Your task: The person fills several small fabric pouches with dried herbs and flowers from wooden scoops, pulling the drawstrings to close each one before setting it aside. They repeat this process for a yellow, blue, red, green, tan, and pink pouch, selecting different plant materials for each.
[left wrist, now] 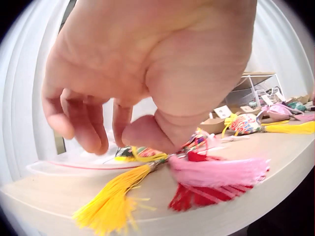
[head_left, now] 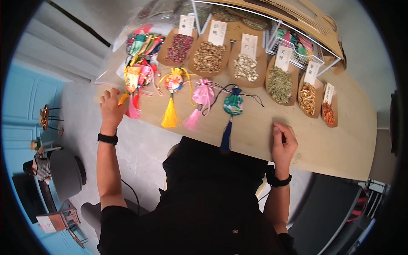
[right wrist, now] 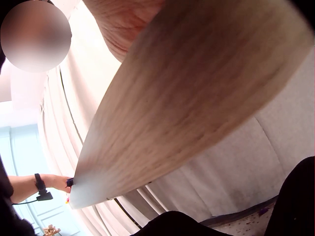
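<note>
My left hand (head_left: 111, 108) is at the table's left edge, fingers bent loosely downward, close beside a sachet with a yellow tassel (left wrist: 115, 196). In the left wrist view, thumb and fingers hang just above this sachet, with nothing seen between them. Next to it are a pink tassel (left wrist: 221, 171) and a red tassel (left wrist: 197, 196). Further right lie a floral sachet with a yellow tassel (head_left: 170, 112), a pink sachet (head_left: 204, 93) and a green sachet (head_left: 233, 103) with a navy tassel. My right hand (head_left: 284, 142) rests at the front edge, fingers loosely curled, holding nothing.
Several brown paper trays of dried herbs, such as the white pieces (head_left: 246, 68), curve along the back with label cards. Behind them stands a white wire rack (head_left: 272, 46). More sachets are piled on clear plastic (head_left: 144, 44) at the back left.
</note>
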Tool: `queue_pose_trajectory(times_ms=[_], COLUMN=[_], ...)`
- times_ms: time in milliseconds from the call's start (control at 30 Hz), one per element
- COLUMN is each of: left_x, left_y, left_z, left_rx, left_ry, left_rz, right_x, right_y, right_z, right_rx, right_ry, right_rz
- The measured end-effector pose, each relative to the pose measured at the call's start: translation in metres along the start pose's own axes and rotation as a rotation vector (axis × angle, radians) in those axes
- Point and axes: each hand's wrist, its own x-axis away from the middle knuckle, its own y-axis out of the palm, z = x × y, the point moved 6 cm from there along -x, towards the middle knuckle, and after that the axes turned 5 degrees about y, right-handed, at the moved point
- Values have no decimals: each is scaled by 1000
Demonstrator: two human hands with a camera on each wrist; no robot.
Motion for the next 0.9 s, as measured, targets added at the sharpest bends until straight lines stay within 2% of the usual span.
queue_pose_trajectory(times_ms=[100, 133, 233, 300, 367, 467, 600, 800, 900], left_x=[-4, -5, 1, 4, 5, 2, 1, 4, 3], left_y=[-39, -50, -56, -58, -60, -67, -70, -54, -56], left_z=[52, 75, 136, 177, 214, 259, 288, 297, 296], left_rx=[118, 245, 575, 784, 960, 1095, 1059, 1055, 1081], left_ry=[122, 203, 213, 313, 281, 353, 464, 444, 435], left_rz=[170, 238, 132, 129, 81, 88, 59, -23, -13], right_x=[-1, -2, -10, -20, -34, -54, -66, -60, -55], right_y=[4, 7, 21, 34, 49, 75, 102, 118, 119], right_z=[-5, -7, -30, -59, -83, -99, -95, -83, -78], right_rx=[25, 37, 30, 37, 71, 196, 369, 475, 483], right_ry=[-27, -40, -57, -112, -159, -216, -213, -192, -67], right_rz=[-20, -41, -116, -139, -153, -193, -243, -267, -338])
